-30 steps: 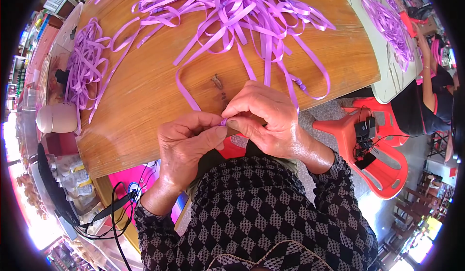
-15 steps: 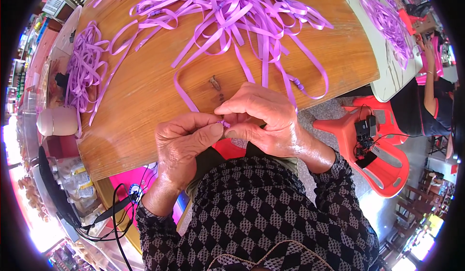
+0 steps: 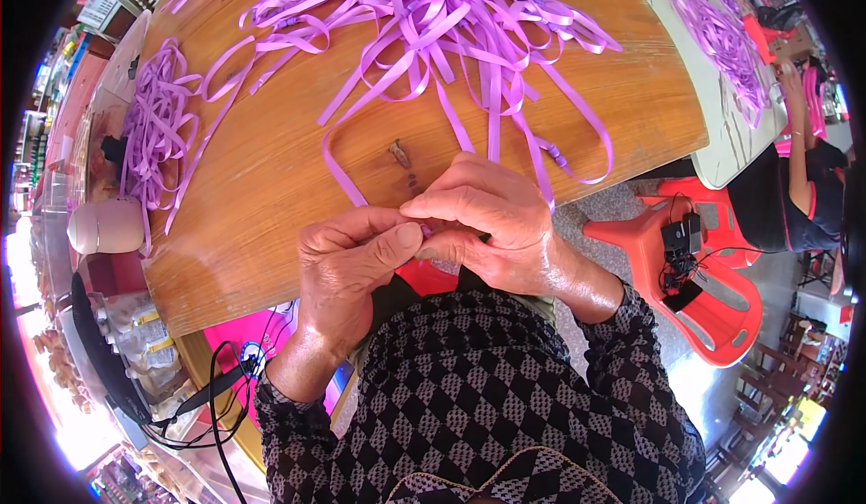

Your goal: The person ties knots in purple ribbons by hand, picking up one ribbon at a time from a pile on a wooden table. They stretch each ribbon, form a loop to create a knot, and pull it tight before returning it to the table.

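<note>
Near the table's front edge, my left hand (image 3: pixel 341 261) and my right hand (image 3: pixel 501 224) meet, fingertips pinched together. Between them shows a small bit of purple ribbon (image 3: pixel 426 231), mostly hidden by the thumbs and fingers. A long purple strand (image 3: pixel 338 166) runs from behind my left hand up to a big tangled heap of purple ribbons (image 3: pixel 433 17). Another strand (image 3: pixel 532 157) passes behind my right hand. Coiled purple fastenings (image 3: pixel 552 152) sit on a loop to the right.
The wooden table (image 3: pixel 262 161) carries a second ribbon bunch (image 3: pixel 158 125) at its left edge, beside a pale rounded device (image 3: pixel 106 226). A red plastic stool (image 3: pixel 645 242) with black cables stands right. Beyond, a person (image 3: pixel 798 179) works near a white table (image 3: pixel 722 157) with more ribbons.
My left hand has shifted slightly right and up, its thumb now covering more of the purple bit. My right hand has barely moved. The person at the right has moved an arm slightly.
</note>
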